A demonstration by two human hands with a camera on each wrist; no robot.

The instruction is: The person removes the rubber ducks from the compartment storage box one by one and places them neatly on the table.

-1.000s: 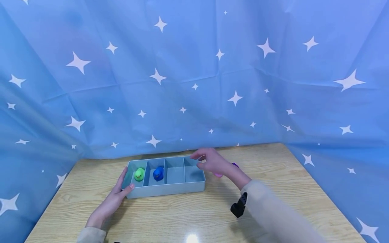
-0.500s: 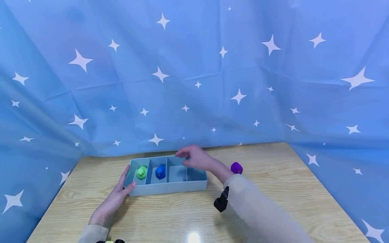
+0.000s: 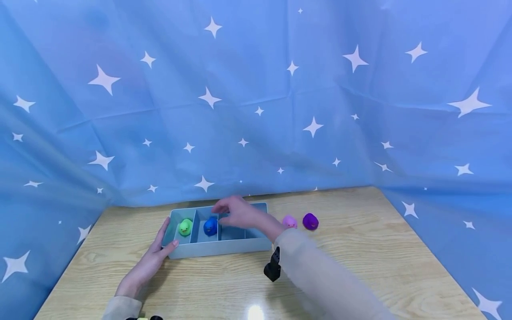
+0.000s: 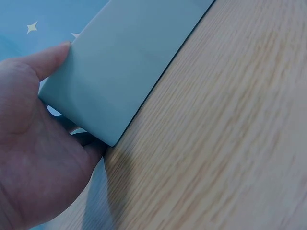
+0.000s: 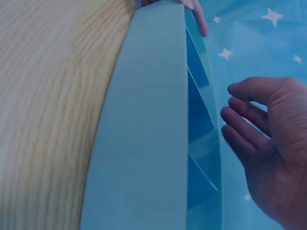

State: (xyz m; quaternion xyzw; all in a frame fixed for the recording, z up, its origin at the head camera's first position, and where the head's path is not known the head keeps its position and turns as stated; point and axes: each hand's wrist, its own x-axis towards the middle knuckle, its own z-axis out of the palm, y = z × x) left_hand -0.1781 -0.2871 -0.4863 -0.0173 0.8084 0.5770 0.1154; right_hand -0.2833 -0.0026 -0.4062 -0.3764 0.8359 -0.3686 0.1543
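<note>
A grey-blue divided box (image 3: 220, 250) with several compartments in a row stands on the table. A green rubber duck (image 3: 185, 227) sits in its leftmost compartment, and a blue rubber duck (image 3: 210, 226) in the second from the left. My left hand (image 3: 149, 262) grips the box's left end, thumb at the front rim and fingers along the end wall. Over the box, my right hand (image 3: 238, 212) hovers close to the blue duck with fingers loosely bent. The right wrist view shows a gap between thumb and fingers of the right hand (image 5: 273, 139), holding nothing.
Right of the box, a pink duck (image 3: 290, 222) and a purple duck (image 3: 310, 221) lie on the wooden table (image 3: 360, 249); the right sleeve partly covers the pink one. A blue star-patterned cloth (image 3: 256, 89) hangs behind and beside the table.
My right hand has moved left across the box, from its right end to near the blue duck. The pink and purple ducks have come into view. My left hand keeps its grip.
</note>
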